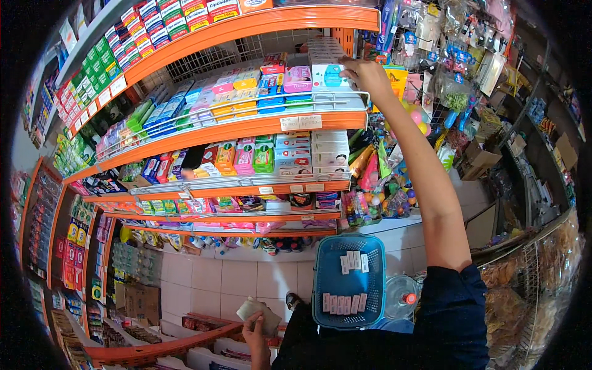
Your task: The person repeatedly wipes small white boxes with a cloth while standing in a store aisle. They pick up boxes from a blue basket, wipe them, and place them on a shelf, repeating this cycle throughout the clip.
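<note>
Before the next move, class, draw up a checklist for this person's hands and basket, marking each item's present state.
1. Right hand at the white-and-teal box: ok.
2. Firm grip on that box: cannot tell; the fingertips are partly hidden.
3. Left hand free: not ok; it holds a beige piece.
4. Blue basket upright: ok.
5. Bare space between the two groups of small boxes inside: ok.

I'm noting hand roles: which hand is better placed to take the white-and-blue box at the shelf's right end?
Probably the right hand: it is at the white-and-blue box, while the left hand is low, away from the shelf, holding a flat pale item.
</note>
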Demonstrator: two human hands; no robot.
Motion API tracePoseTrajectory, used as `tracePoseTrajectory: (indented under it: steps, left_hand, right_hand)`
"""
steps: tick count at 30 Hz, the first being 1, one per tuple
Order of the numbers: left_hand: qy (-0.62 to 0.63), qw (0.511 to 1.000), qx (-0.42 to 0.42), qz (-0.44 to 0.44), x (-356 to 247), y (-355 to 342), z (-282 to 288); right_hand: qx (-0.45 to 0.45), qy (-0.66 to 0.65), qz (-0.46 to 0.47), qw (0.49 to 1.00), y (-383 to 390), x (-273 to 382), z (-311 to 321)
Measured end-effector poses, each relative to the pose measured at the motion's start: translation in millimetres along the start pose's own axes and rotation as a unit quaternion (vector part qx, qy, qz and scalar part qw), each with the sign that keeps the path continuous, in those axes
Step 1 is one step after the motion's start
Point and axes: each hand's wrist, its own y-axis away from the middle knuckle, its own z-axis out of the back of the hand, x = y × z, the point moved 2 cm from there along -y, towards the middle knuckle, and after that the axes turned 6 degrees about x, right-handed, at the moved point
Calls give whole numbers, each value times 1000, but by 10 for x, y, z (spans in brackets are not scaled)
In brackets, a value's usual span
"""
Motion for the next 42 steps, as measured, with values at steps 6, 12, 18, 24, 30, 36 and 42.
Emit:
tracePoseTrajectory:
  steps: [6, 12, 18, 24, 30, 36, 42]
  left_hand:
    - [-35, 999, -8, -34, 12, 0, 77]
    - [10, 1000, 0, -7, -105, 91, -66]
    - [-4, 999, 12, 30, 11, 96, -133]
    - [45, 993, 60, 93, 302, 113, -133]
    - [12, 987, 2, 161, 703, 29, 99]
    - [23, 978, -65, 197, 800, 88, 64]
    - [-22, 969, -69, 236, 941, 60, 64]
  right_hand:
    - [23, -17, -22, 999, -15, 69, 94]
    - [-115, -182, -67, 974, 308, 125, 408]
    - [-142, -208, -262, 932, 1968, 446, 388]
    - [-10, -260, -512, 819, 4440, 1347, -566]
    - [354, -198, -550, 730, 5846, 1960, -1505]
    - [517, -74, -540, 660, 6017, 2420, -2024]
    - [490, -52, -550, 675, 6257, 2592, -2251]
